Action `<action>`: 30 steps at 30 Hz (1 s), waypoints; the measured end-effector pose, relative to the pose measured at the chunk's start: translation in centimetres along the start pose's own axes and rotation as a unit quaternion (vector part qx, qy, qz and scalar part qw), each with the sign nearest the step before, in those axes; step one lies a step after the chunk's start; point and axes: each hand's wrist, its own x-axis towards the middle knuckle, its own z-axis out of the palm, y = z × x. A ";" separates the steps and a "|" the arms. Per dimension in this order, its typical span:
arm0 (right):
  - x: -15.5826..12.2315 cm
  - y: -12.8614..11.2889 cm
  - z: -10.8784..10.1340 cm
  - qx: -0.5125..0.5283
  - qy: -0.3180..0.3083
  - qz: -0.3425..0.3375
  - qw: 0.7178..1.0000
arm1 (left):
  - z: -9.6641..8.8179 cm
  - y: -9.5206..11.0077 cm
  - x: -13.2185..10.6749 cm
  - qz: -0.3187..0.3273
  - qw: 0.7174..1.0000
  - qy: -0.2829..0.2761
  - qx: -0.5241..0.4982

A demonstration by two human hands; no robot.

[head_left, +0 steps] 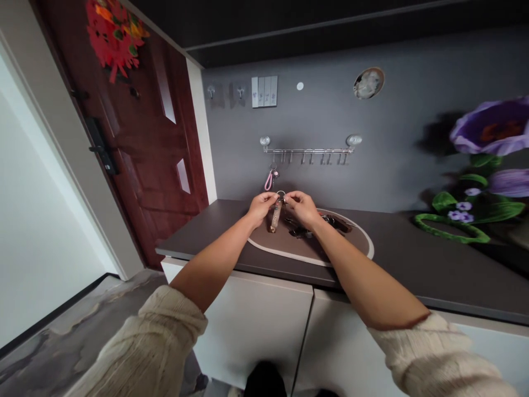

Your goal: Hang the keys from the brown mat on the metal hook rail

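Note:
Between my two hands, above the brown mat (264, 238) with its pale rim, is a keychain (275, 216) with a light strap that bears lettering. Its metal ring shows as a thin loop at the top. My left hand (261, 207) pinches the ring's left side, fingers closed. On the other side my right hand (303, 208) is also closed on the ring. Several dark keys (301, 231) lie on the mat under and beside my right hand, partly hidden by that forearm. A pink strap keychain (269, 180) hangs from the hook rail (308, 151) just behind.
The mat lies on a dark counter (231, 220) over white cabinet doors (256, 320). To the right stand purple artificial flowers (491, 132) with a green ring-shaped base. A dark red door (144, 143) is at the left, and a dark cabinet (314, 33) overhangs the counter.

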 end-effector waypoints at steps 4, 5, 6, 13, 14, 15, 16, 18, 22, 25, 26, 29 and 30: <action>0.1 -0.5 -0.2 0.004 0.000 -0.014 1.000 | 0.1 0.3 -0.1 -0.007 1.000 -0.003 -0.025; 0.1 -0.5 -0.2 0.003 -0.001 -0.016 1.000 | 0.1 0.4 -0.1 -0.006 1.000 -0.004 -0.026; 0.1 -0.6 -0.2 -0.001 -0.001 -0.019 1.000 | 0.1 0.4 -0.1 -0.005 1.000 -0.005 -0.024; 0.3 -0.8 -0.4 -0.051 -0.005 -0.054 0.997 | 0.2 1.0 -0.3 0.014 1.000 0.009 -0.012; 0.4 -1.0 -0.4 -0.057 -0.006 -0.054 0.997 | 0.2 1.1 -0.3 0.017 1.000 0.020 -0.006; 0.5 -1.2 -0.4 -0.061 -0.007 -0.054 0.997 | 0.2 1.1 -0.3 0.021 0.999 0.033 0.003; 0.7 -1.3 -0.5 -0.063 -0.007 -0.053 0.997 | 0.2 1.0 -0.3 0.027 0.998 0.046 0.018; 1.1 -1.7 -0.5 -0.067 -0.009 -0.049 0.996 | 0.0 0.8 -0.1 0.042 0.995 0.064 0.060; 2.3 -2.3 -0.4 -0.061 -0.011 -0.034 0.997 | -0.3 0.1 0.4 0.089 0.977 0.062 0.184; 3.6 -2.7 -0.3 -0.044 -0.001 -0.009 0.999 | -0.5 -0.3 0.4 0.120 0.940 0.061 0.313; 4.0 -2.8 -0.3 -0.037 0.006 0.002 0.999 | -0.5 -0.3 0.3 0.131 0.922 0.064 0.359; 5.5 -3.4 0.0 -0.014 0.030 0.040 0.999 | -0.6 -0.3 0.0 0.156 0.866 0.072 0.470; 6.0 -3.7 0.2 -0.007 0.038 0.050 0.998 | -0.7 -0.3 -0.1 0.158 0.851 0.076 0.494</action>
